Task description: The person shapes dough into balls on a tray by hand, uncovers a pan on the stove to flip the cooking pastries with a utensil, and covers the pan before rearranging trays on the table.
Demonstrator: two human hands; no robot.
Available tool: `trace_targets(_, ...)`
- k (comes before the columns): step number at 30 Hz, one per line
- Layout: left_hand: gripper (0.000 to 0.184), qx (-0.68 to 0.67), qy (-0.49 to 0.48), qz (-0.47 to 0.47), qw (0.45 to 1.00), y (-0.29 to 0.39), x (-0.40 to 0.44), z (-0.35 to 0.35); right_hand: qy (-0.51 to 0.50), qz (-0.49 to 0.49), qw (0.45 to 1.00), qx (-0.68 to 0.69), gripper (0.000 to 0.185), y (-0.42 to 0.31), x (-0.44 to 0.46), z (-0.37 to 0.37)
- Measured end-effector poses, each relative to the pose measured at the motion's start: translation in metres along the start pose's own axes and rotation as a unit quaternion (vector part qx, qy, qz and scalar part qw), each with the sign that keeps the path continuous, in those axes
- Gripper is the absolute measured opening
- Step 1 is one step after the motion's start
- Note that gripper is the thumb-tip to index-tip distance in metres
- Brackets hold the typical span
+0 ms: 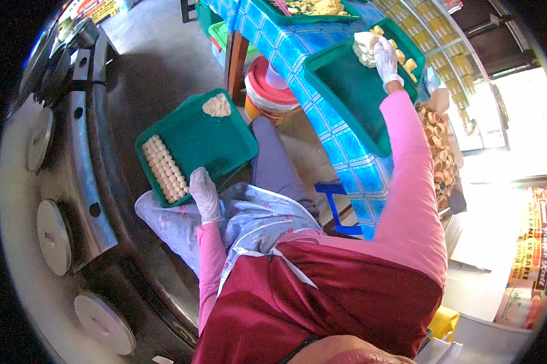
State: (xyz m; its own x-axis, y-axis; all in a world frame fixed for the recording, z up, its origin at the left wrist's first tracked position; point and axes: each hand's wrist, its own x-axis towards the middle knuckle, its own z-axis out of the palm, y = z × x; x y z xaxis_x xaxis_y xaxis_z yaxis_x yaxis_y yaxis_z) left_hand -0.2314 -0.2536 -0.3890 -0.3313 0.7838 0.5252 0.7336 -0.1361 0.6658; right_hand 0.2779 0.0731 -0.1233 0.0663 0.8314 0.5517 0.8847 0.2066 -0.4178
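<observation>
A green tray [200,136] rests on the person's lap, with several rows of small pale dough balls [164,168] along its left side and a flattened dough piece [216,105] near its far corner. Beside the rows, at the tray's near edge, is my gloved left hand [204,193], its fingers curled together; what they hold is hidden. On the table, my gloved right hand [387,60] grips a large white dough lump [365,50] over another green tray [346,91]. Several yellowish pieces [409,65] lie beside that hand.
A blue checked cloth [322,115] covers the table. A third tray with yellow food [316,7] stands at the top. Below the table is a red-lidded bucket [267,88]. Brown baked pieces [437,145] lie at the right. Round metal lids [54,236] line the left.
</observation>
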Motion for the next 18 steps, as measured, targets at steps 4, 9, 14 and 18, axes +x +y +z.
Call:
trace_targets(4, 0.016, -0.007, -0.002, 0.005, 1.000, -0.002, -0.001, 0.001, -0.282, -0.049, 0.870, -0.401, 0.035, 0.032, 0.071, -0.015)
trace_targets(9, 0.009, 0.002, -0.012, 0.002, 1.000, 0.004, 0.000, -0.004, 0.017, -0.068, 0.954, -0.291, 0.046, -0.073, 0.011, -0.040)
trace_targets(14, 0.016, -0.024, 0.014, -0.007, 1.000, 0.005, 0.001, -0.003, -0.216, -0.114, 0.887, -0.391, 0.032, -0.077, 0.010, -0.001)
trace_targets(18, 0.018, -0.038, 0.041, 0.001, 0.998, 0.002, -0.002, 0.003, -0.159, -0.089, 0.937, -0.298, 0.025, -0.069, -0.007, 0.000)
